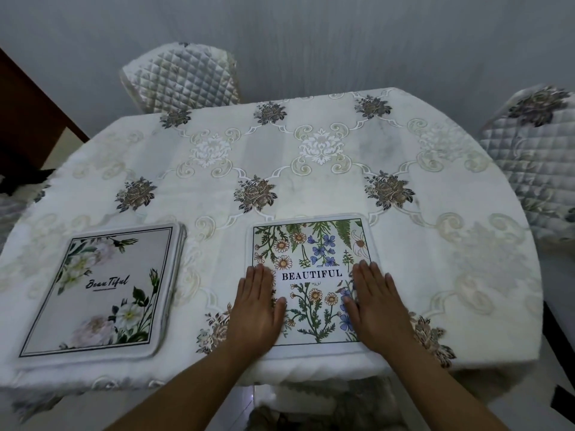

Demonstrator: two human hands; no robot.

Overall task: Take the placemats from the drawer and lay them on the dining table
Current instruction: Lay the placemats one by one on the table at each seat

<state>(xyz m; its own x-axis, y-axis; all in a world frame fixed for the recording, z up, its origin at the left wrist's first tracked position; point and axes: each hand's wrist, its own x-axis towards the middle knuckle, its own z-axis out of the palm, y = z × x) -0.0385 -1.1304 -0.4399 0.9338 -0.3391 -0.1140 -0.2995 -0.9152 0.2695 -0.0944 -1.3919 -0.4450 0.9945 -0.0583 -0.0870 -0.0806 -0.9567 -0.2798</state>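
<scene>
A square placemat (311,250) printed with wildflowers and the word BEAUTIFUL lies flat near the front edge of the dining table (311,169). My left hand (256,306) presses flat on its left edge, fingers straight. On its right side my right hand (375,303) presses down the same way. To the left lies a stack of placemats (102,293), the top one grey with pale flowers and script lettering; neither hand touches it.
A white embroidered cloth with dark rose motifs covers the table. Quilted chairs stand at the far left (180,77) and at the right (535,157). A dark wooden piece of furniture (28,119) stands at the left. Another chair seat shows below the table's front edge.
</scene>
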